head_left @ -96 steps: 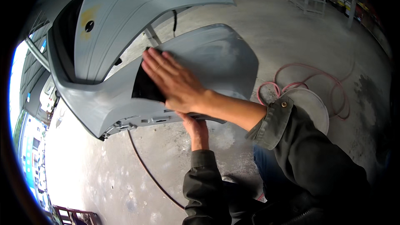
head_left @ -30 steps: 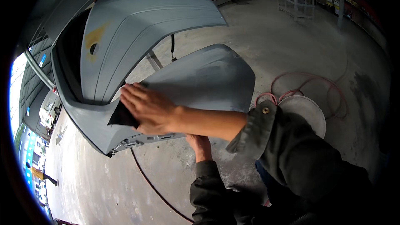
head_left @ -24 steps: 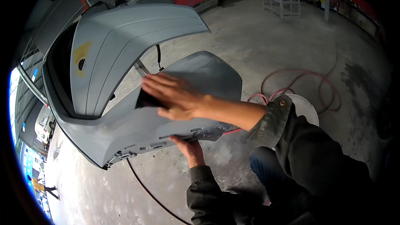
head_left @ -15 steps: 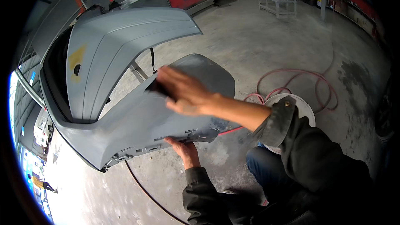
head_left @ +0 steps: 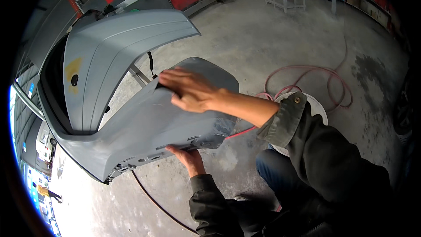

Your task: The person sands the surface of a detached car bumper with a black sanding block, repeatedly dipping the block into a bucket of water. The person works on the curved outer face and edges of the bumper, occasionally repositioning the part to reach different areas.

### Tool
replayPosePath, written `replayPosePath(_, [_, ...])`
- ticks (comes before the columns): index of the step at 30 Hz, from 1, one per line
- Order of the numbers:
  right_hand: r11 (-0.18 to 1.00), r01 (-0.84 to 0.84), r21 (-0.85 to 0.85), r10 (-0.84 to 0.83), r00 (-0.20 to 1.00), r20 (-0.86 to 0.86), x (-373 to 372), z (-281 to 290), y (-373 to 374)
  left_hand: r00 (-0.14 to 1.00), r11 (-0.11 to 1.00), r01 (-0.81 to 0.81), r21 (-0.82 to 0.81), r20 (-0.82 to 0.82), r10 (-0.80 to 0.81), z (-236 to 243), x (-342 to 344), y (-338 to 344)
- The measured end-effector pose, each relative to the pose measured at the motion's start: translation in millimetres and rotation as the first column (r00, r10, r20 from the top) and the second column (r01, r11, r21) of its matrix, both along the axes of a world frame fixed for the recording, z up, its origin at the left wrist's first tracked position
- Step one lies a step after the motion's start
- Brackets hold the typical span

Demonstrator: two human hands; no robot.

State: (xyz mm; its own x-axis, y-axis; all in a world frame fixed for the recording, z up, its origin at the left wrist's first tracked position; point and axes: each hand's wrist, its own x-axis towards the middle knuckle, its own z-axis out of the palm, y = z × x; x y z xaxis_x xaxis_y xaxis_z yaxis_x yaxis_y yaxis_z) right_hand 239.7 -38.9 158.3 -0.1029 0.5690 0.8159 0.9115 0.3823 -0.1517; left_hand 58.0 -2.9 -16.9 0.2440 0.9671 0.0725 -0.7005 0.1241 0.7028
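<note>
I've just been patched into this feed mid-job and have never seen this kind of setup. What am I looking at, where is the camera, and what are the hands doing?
There is no machine here: a person works with two bare hands. The single picture comes from a wide fisheye camera worn on the person's head, looking down, so straight edges bend near the rim and the forearms enter from below.

The big curved grey primed car bumper stands propped above a concrete workshop floor. The right hand lies flat on its upper face, pressing a dark pad that is mostly hidden under the fingers. The left hand grips the bumper's lower edge from beneath.

On the floor lie a coiled red hose, a round white bucket lid or disc, partly hidden by the sleeve, and a thin black cable.
</note>
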Motion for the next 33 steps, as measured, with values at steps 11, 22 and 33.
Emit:
replayPosePath(11, [0.998,0.069,-0.008,-0.069,0.997,0.025,2,-16,10,1.0,1.0,-0.006,-0.011,-0.01,0.006,1,-1,1])
replayPosePath(22, [0.892,0.451,0.01,-0.448,0.889,-0.092,89,16,-69,1.0,1.0,-0.009,-0.008,0.024,0.009,1,3,1])
replayPosePath(33, [0.883,0.37,0.289,-0.434,0.877,0.206,41,-1,-6,0.998,0.999,0.001,-0.046,0.059,0.002,0,4,0])
